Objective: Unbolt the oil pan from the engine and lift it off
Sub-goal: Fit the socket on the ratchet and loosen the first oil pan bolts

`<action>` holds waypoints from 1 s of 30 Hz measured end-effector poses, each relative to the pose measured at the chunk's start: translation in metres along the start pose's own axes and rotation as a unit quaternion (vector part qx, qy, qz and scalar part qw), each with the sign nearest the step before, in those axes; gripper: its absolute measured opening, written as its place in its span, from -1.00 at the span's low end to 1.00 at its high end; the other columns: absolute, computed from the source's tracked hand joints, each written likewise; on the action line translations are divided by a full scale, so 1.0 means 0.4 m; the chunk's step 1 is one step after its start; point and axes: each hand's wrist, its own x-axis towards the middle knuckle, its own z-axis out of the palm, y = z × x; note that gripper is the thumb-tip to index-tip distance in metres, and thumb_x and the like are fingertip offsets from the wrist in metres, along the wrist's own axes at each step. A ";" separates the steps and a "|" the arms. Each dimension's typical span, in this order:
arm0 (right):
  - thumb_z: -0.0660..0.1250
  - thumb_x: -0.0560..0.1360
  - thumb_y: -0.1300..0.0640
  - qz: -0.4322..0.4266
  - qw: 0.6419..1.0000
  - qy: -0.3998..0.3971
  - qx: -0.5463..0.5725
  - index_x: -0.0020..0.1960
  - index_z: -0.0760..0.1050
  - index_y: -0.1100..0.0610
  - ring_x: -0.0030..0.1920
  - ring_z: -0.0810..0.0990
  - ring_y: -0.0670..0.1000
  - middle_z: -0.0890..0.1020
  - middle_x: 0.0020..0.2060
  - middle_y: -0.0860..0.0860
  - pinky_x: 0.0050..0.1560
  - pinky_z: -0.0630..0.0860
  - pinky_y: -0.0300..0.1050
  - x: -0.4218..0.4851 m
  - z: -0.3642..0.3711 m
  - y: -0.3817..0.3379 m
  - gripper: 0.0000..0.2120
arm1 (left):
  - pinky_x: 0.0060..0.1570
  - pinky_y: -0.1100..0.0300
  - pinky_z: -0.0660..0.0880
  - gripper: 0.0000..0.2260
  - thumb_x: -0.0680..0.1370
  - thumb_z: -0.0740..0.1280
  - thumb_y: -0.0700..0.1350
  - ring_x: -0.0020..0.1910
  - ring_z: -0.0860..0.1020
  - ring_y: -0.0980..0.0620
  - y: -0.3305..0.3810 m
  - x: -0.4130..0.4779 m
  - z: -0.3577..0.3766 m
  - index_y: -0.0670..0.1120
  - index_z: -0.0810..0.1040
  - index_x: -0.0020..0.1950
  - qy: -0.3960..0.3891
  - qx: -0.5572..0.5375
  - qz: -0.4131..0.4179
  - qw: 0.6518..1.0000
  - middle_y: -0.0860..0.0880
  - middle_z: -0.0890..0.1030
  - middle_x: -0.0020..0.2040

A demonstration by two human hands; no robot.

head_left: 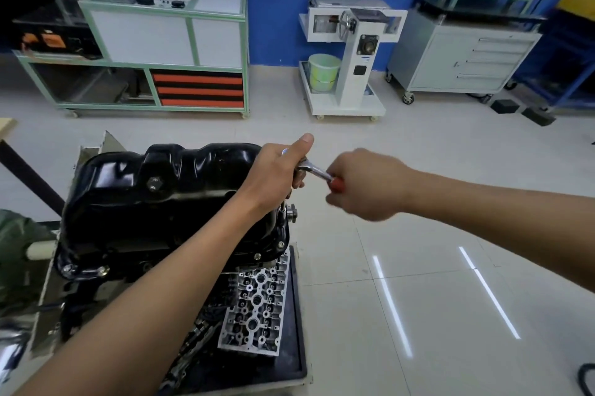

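Left hand (277, 176) curling round ratchet (314, 170) head; right hand (363, 184) gripping its red handle. Extension (282, 210) running straight down beneath left hand into oil pan (161, 196) flange.

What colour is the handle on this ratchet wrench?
Red. The handle of the ratchet pokes out of the right hand, seen in the head view.
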 end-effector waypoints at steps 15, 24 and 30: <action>0.22 0.60 -0.13 -0.066 0.954 0.261 -0.129 -0.25 0.37 0.05 -0.26 0.47 0.18 0.36 -0.37 0.00 -0.33 0.24 -0.09 0.154 -0.036 0.098 -0.66 | -0.18 0.05 0.39 -0.54 0.53 0.29 0.12 -0.44 0.37 0.01 0.022 0.028 -0.015 -0.07 0.36 -0.50 -0.067 0.008 -0.015 0.998 -0.13 0.38 -0.46; 0.29 0.53 -0.16 -0.014 0.961 0.258 -0.095 -0.38 0.35 0.05 -0.27 0.51 0.15 0.40 -0.39 0.00 -0.42 0.15 -0.16 0.113 -0.051 0.106 -0.58 | -0.20 0.09 0.37 -0.58 0.59 0.32 -0.02 -0.39 0.32 -0.03 0.039 0.074 -0.021 -0.12 0.34 -0.41 -0.034 0.005 0.012 0.999 -0.17 0.33 -0.39; 0.30 0.53 -0.16 0.008 0.966 0.248 -0.075 -0.38 0.34 0.03 -0.30 0.48 0.11 0.39 -0.38 0.00 -0.42 0.15 -0.16 0.110 -0.044 0.095 -0.59 | -0.17 0.02 0.31 -0.60 0.51 0.32 0.04 -0.36 0.29 -0.06 0.040 0.078 -0.021 -0.16 0.33 -0.41 -0.029 0.014 0.001 0.999 -0.17 0.31 -0.38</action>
